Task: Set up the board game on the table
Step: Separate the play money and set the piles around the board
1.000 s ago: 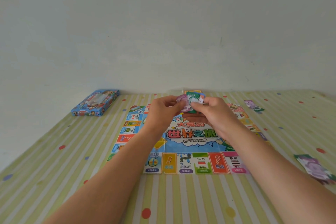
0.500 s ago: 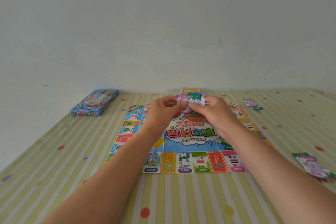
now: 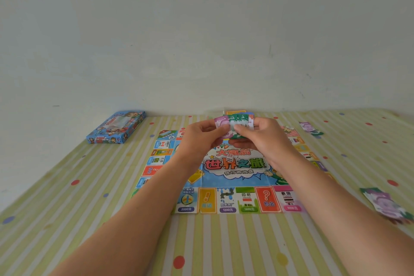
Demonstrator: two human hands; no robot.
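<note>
A colourful paper game board [image 3: 235, 170] lies flat in the middle of the striped table, with a white die [image 3: 229, 158] on its centre. Above the board's far half, my left hand [image 3: 199, 139] and my right hand [image 3: 262, 139] together hold a small stack of play money notes [image 3: 235, 122], purple and green. Both thumbs pinch the notes from the near side. My left fingers hold a purple note at the stack's left end.
The blue game box [image 3: 116, 127] lies at the far left by the wall. One pile of play notes [image 3: 310, 128] lies at the far right, another pile [image 3: 387, 205] at the near right. An orange card [image 3: 235, 111] shows behind the held stack.
Both hands have lifted the stack of notes slightly up and away from me. The notes now fan out a little more between the thumbs.
</note>
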